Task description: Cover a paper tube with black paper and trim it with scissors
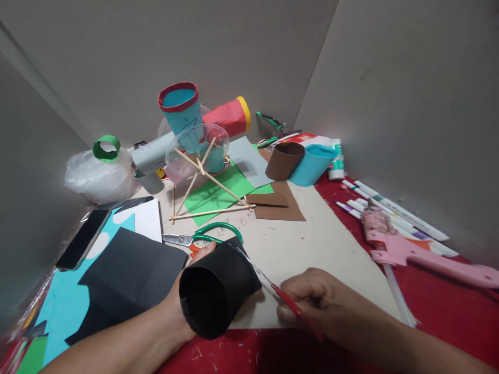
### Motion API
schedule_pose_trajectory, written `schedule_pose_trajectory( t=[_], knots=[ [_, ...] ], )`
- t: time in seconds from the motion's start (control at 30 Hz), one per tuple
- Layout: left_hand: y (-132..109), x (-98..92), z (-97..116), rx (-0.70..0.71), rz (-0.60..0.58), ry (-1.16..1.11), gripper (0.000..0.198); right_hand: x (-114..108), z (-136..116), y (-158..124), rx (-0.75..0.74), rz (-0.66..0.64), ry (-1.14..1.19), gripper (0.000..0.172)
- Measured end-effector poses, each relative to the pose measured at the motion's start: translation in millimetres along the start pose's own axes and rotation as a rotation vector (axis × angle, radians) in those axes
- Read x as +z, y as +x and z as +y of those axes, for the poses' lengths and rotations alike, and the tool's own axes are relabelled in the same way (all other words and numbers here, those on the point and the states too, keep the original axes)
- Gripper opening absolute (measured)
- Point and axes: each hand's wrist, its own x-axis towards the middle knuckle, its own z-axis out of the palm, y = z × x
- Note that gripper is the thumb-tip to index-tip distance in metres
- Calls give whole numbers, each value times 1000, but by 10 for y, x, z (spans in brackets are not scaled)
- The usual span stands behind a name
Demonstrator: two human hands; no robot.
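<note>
My left hand [187, 270] grips a cup wrapped in black paper [216, 293], lying on its side with the open mouth toward me. My right hand [312, 301] is closed on a thin red-handled cutter [286, 301], its metal tip touching the black cup's far edge. Just behind the cup lie green-handled scissors [206, 236] on the beige board [312, 244]. A sheet of black paper [128, 275] lies left of my left hand.
A stick-and-cup model [195, 156] stands at the back. Brown [284, 161] and blue [312, 165] cups lie behind. A pink glue gun [409, 249] and markers [390, 208] are at right, a phone [81, 239] and plastic bag [97, 176] at left. Grey walls enclose everything.
</note>
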Motion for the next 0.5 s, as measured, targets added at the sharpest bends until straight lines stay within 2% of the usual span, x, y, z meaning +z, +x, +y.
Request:
schedule_pose_trajectory(
  t=[0.1,0.23,0.4,0.5],
  knots=[
    [8,15,6,-26,50,-97,43,-17,-14,2,10,-13,-14,48],
    [-12,55,14,-58,66,-93,38,-31,-40,7,18,-40,-54,43],
    [-22,58,0,3,172,-60,25,-25,-59,-1,49,-40,-84,40],
    [-29,79,-1,3,162,-46,25,-17,-58,-8,40,-37,-67,37]
  ],
)
